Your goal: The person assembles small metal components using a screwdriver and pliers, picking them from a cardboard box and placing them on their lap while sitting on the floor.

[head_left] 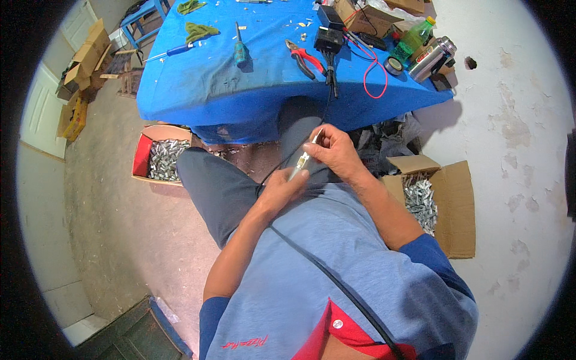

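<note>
Above my lap, both hands hold a slim silver metal piece [302,161] with a small yellowish part near its middle; its exact kind is not plain. My left hand [282,189] is closed around the lower end. At the upper end, my right hand [335,153] pinches it between thumb and fingers. The piece slants up to the right, and my fingers cover part of it. A carton of small silver metal parts [168,159] stands on the floor left of my legs. On the right, an open cardboard box [455,207] contains silver metal pieces.
Ahead is a table with a blue cloth [180,90]. Red-handled pliers [306,60], a teal-handled screwdriver [240,51], a blue screwdriver [174,51], black adapters [329,39], a green bottle [414,41] and a steel flask [433,59] lie there. A black cable [324,264] crosses my torso.
</note>
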Demonstrator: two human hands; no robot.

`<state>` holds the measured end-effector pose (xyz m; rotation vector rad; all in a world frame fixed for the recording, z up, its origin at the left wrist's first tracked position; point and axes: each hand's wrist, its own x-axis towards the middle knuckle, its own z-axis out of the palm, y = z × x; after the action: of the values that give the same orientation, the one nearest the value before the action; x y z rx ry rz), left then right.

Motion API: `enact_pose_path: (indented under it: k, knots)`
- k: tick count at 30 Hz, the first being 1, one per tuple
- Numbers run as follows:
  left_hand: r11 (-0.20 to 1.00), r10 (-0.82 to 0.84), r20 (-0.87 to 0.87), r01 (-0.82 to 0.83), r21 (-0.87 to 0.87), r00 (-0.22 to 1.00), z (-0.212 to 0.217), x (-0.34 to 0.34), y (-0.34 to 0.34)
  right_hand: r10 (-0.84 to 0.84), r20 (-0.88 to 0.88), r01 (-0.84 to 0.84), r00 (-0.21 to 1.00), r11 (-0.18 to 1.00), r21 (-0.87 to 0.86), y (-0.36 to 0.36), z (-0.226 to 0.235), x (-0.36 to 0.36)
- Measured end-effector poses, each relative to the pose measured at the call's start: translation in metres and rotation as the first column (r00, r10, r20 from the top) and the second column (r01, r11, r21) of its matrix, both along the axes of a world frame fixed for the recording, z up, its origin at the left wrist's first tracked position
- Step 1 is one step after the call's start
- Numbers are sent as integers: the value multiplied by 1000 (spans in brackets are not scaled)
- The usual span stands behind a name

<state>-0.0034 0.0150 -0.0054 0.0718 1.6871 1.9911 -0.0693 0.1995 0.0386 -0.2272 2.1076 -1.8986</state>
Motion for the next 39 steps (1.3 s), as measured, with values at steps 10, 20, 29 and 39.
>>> enact_pose_path:
  k: [10,20,29,39]
  knots:
    - [997,-77,9,77,1,997,1,1,1,838,-490,21,240,500,866,7,46,-3]
    - [972,-126,-166,88,-219,978,18,0,-2,962,-210,-60,172,223,973,10,65,-19]
    - [892,-54,-353,-114,-438,934,19,-8,8,962,-205,-12,183,210,978,1,56,-10]
    - [761,179,-457,-417,-497,871,3,-8,11,854,-396,29,338,411,911,-9,25,-6]
